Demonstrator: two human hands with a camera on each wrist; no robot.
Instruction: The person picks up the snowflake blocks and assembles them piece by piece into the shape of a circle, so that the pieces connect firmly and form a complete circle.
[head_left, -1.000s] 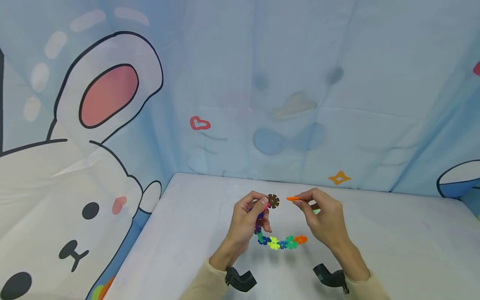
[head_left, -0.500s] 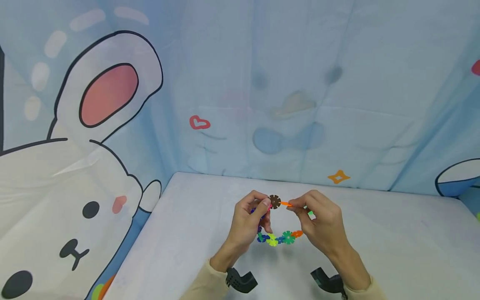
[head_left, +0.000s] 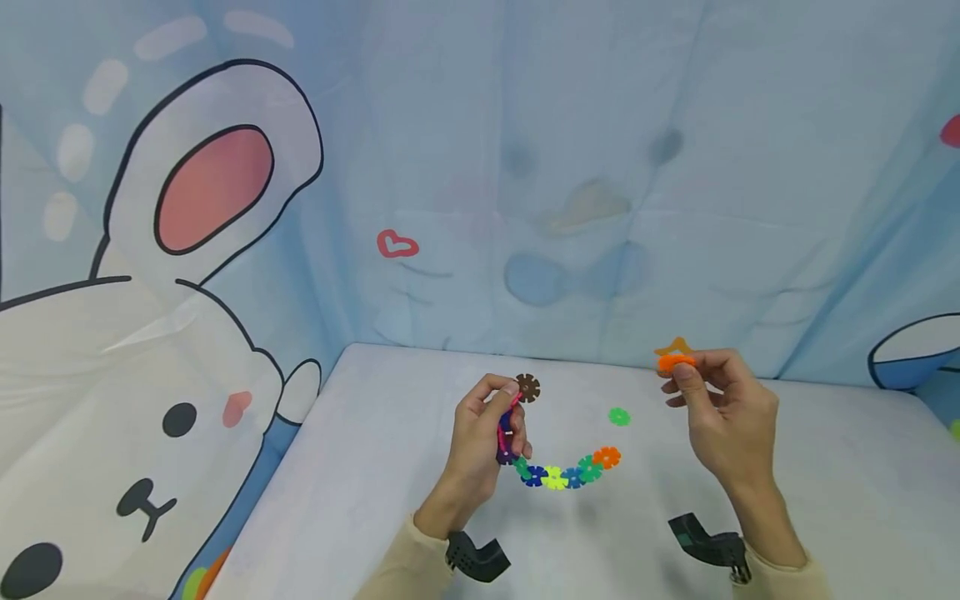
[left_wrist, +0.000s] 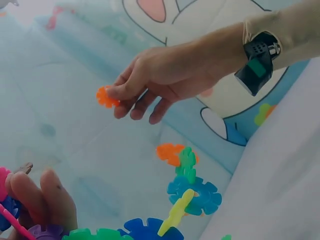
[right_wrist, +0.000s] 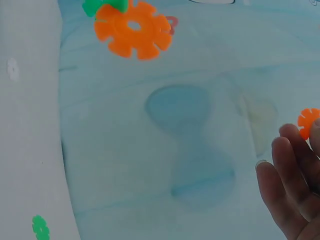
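Note:
My left hand [head_left: 474,442] pinches one end of a curved chain of interlocking snowflake discs [head_left: 554,477]. A brown disc [head_left: 528,388] stands up beyond its thumb, beside a pink one partly hidden by the fingers. From below the palm the chain bends right through purple, green, blue and yellow pieces to an orange end disc [head_left: 607,457]. Well to the right and higher, my right hand [head_left: 731,421] pinches a single orange snowflake disc [head_left: 673,364] between thumb and fingers. That loose disc [left_wrist: 106,97] also shows in the left wrist view, apart from the chain.
A loose green disc [head_left: 619,417] lies on the white table [head_left: 405,400] between the hands. In the right wrist view a pale disc [right_wrist: 13,69] lies on the table too. Behind the table hangs a blue printed curtain [head_left: 450,167].
My right hand has pulled the orange disc away from the brown one, moving right and up. The left hand has shifted slightly left with the chain. The green disc on the table is now uncovered.

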